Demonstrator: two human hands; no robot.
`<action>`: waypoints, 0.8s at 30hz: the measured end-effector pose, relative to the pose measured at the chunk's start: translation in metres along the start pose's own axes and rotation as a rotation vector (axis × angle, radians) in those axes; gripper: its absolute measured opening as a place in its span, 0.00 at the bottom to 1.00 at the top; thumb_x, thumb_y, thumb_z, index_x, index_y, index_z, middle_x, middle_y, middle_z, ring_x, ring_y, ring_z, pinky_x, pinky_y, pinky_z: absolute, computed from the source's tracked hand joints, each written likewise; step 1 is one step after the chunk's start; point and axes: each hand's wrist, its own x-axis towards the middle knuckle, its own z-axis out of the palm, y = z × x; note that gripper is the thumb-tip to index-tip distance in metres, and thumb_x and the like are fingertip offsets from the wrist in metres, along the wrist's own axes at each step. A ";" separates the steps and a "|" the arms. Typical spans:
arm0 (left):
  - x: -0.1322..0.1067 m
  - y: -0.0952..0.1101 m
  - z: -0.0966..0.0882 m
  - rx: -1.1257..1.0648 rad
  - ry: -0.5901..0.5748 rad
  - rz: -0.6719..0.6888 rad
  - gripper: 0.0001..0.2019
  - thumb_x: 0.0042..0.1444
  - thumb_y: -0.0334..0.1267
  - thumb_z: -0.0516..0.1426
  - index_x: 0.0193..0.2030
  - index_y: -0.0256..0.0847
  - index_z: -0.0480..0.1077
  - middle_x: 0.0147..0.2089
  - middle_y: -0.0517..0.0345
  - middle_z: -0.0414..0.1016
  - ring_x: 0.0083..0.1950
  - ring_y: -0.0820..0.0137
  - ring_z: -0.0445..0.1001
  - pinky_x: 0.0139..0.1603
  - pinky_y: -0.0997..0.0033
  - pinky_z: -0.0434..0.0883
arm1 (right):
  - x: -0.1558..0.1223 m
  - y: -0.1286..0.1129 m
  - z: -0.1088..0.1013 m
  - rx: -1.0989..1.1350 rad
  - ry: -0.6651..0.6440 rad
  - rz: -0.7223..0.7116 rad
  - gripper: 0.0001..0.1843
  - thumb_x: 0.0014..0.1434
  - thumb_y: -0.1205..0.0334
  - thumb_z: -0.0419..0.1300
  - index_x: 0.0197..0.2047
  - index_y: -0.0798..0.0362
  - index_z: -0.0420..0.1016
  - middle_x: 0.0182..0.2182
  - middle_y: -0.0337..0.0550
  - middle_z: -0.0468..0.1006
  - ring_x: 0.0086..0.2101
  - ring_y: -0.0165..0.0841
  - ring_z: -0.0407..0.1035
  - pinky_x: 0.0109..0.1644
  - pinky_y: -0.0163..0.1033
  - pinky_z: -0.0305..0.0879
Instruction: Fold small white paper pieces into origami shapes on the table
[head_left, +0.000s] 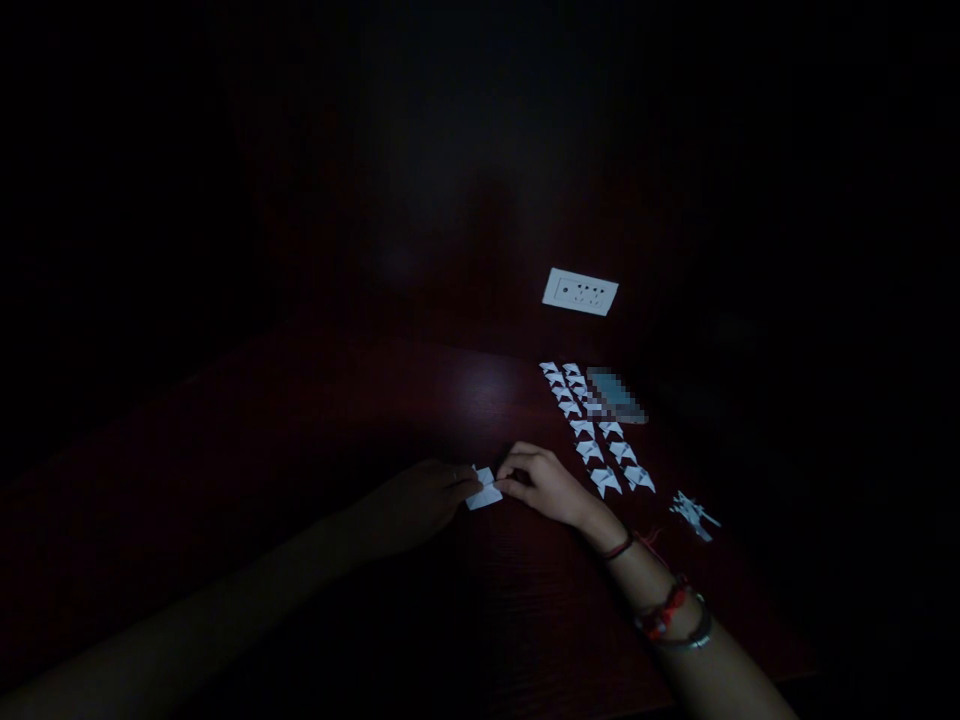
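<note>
A small white piece of folded paper (485, 493) lies at the middle of the dark reddish table (360, 420), with crease lines on it. My left hand (427, 503), in deep shadow, grips its left edge between thumb and fingers. From the right, my right hand (544, 483) pinches the paper's right edge between thumb and forefinger. Two rows of folded white paper shapes (589, 451) stand on the table beyond my right hand. Bracelets (667, 612) circle my right wrist and forearm.
Beside the rows lies a flat, blurred-out bluish rectangle (616, 394). A small heap of white paper strips (694, 516) sits to the right. On the wall behind is a white socket plate (580, 292). Most of the surroundings are too dark to make out.
</note>
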 end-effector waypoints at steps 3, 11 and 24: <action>0.000 0.000 0.001 0.006 0.014 0.006 0.16 0.53 0.28 0.47 0.49 0.40 0.60 0.49 0.54 0.64 0.44 0.65 0.65 0.43 0.65 0.62 | 0.001 0.000 0.003 0.021 -0.002 0.024 0.05 0.52 0.66 0.53 0.29 0.57 0.68 0.29 0.39 0.66 0.30 0.25 0.61 0.34 0.29 0.58; -0.003 -0.001 0.002 0.020 0.002 -0.006 0.19 0.52 0.27 0.47 0.51 0.41 0.58 0.51 0.54 0.62 0.45 0.66 0.64 0.44 0.64 0.61 | 0.005 0.003 0.010 -0.003 0.015 0.103 0.03 0.49 0.69 0.53 0.26 0.57 0.67 0.26 0.39 0.66 0.28 0.24 0.60 0.32 0.29 0.56; -0.006 -0.009 0.011 -0.013 0.006 0.033 0.24 0.49 0.24 0.48 0.53 0.44 0.56 0.53 0.55 0.59 0.50 0.66 0.61 0.48 0.65 0.59 | 0.007 0.000 0.011 0.010 0.120 0.164 0.02 0.47 0.69 0.55 0.28 0.57 0.68 0.26 0.38 0.66 0.27 0.25 0.60 0.32 0.29 0.57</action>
